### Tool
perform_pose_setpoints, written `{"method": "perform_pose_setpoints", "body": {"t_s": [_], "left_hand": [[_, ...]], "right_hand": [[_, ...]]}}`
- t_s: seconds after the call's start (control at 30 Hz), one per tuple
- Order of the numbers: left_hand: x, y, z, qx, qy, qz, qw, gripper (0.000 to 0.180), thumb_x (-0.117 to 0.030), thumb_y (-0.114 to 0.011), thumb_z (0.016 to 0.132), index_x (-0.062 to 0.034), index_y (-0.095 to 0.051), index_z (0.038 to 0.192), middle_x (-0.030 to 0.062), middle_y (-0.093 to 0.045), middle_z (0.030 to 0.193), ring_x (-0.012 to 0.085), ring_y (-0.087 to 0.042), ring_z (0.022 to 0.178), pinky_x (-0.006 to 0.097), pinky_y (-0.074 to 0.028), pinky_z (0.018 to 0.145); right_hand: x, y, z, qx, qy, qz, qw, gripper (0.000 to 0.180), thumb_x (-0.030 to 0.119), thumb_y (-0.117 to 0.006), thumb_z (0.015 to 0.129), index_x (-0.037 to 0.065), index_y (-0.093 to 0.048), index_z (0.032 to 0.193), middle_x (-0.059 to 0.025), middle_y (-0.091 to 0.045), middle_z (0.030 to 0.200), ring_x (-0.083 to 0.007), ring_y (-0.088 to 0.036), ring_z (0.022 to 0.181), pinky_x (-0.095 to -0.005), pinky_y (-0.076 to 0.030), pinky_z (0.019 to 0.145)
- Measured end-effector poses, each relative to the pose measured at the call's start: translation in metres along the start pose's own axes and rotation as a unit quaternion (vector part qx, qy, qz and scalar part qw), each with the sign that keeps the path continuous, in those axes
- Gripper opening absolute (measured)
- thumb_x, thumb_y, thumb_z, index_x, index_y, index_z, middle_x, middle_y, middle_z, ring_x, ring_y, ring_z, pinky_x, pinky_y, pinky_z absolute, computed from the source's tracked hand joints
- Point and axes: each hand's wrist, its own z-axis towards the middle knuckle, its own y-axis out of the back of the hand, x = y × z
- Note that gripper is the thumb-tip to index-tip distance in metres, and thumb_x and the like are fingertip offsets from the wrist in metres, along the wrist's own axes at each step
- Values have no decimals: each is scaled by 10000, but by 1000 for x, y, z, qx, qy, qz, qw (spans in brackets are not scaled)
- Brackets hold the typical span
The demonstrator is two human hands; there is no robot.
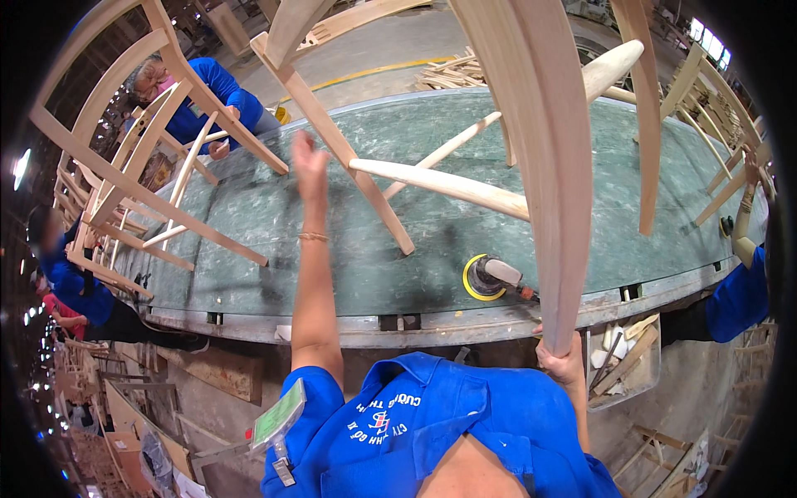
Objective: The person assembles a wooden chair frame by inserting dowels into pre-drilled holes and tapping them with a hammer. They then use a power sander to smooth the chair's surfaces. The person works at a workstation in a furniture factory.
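A bare wooden chair frame (564, 174) stands tilted over the green-topped workbench (390, 290), its nearest leg sweeping down toward me. My right hand (563, 361) is closed around the lower end of that chair leg, just past the bench's near edge. My left hand (310, 163) is raised over the bench, left of another leg (332, 149) of the same chair and apart from it. Its fingers look spread, slightly blurred, with nothing seen in them. Between the chair legs, near the front edge, lies a sander (490, 276) with a yellow-rimmed round pad.
More chair frames (158, 199) stand on the bench's left end, with a co-worker in blue (207, 91) behind them. Another co-worker's blue sleeve (739, 303) is at the right end. A clear bin (652, 373) of wood scraps hangs by the near edge. Wood sticks (452, 73) lie piled beyond.
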Motion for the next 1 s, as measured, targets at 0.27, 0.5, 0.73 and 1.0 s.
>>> {"method": "perform_pose_setpoints", "body": {"t_s": [0.27,0.5,0.73,1.0], "left_hand": [[-182,-8,156,-93,-428,176,882,457,-327,-529,950,-56,-489,1317,171,-592,1165,235,-573,1051,369,-428,936],[-137,-52,223,26,-255,161,953,402,-368,-451,950,-156,-542,1280,206,-655,912,316,-644,836,394,-480,734],[-143,-57,193,-88,-272,207,935,279,-209,-456,992,-62,-600,1181,143,-676,840,219,-606,684,330,-490,635],[-222,-152,81,-19,-415,531,739,335,-354,-595,868,-202,-658,1160,27,-713,909,212,-679,801,351,-538,710]], "right_hand": [[-1,5,0,3,20,-32,999,317,89,-722,670,2,-651,967,13,-564,595,-69,-546,574,-244,-447,584],[27,4,2,5,-6,-84,996,345,94,-710,656,13,-648,986,-35,-627,794,-109,-581,658,-295,-494,725],[20,54,37,-100,-23,-200,974,407,293,-728,710,22,-674,1008,-43,-685,822,-148,-629,769,-297,-487,700],[-44,84,137,-247,-14,-529,811,604,451,-688,794,100,-524,1257,-209,-634,1053,-388,-615,993,-482,-499,817]]}}
